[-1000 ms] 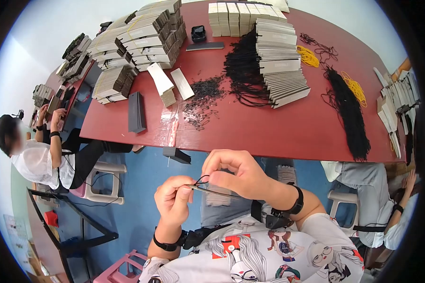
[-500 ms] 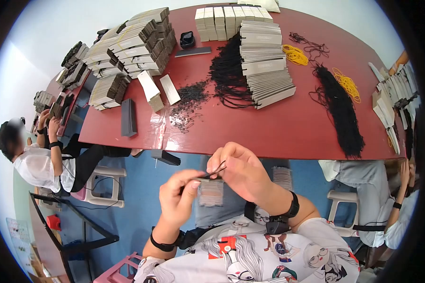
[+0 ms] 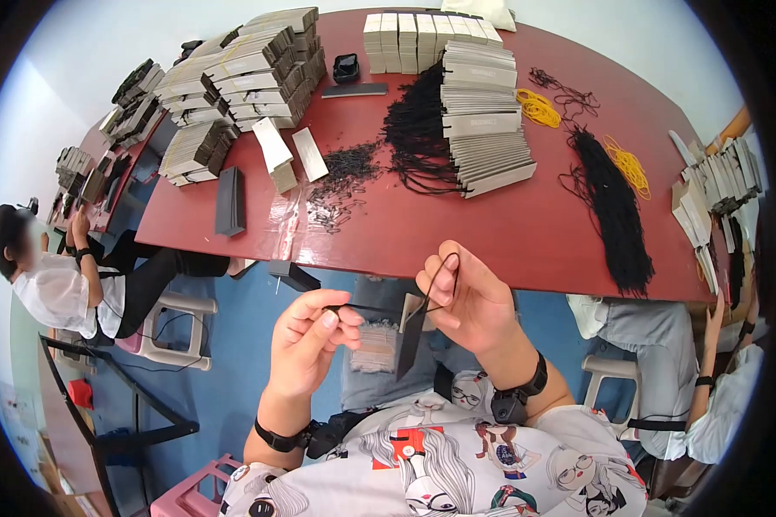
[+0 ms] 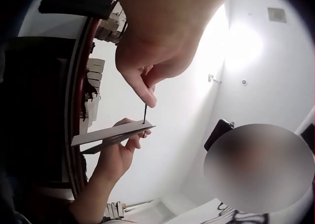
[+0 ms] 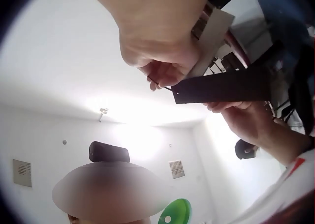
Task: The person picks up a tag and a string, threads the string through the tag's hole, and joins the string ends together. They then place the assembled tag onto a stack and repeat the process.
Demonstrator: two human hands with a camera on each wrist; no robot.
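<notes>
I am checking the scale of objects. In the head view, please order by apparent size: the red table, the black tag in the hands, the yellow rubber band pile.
1. red table
2. black tag, though it is nearer the camera
3. yellow rubber band pile

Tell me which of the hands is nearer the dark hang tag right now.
Right. The right hand holds the cord loop with the dark hang tag dangling just beside its fingers; the left hand pinches the cord's other end, further to the side.

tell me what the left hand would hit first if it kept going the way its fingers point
Likely the dark tag hanging below the right hand; the left hand points rightward along the cord toward it. Depth is unclear.
</notes>
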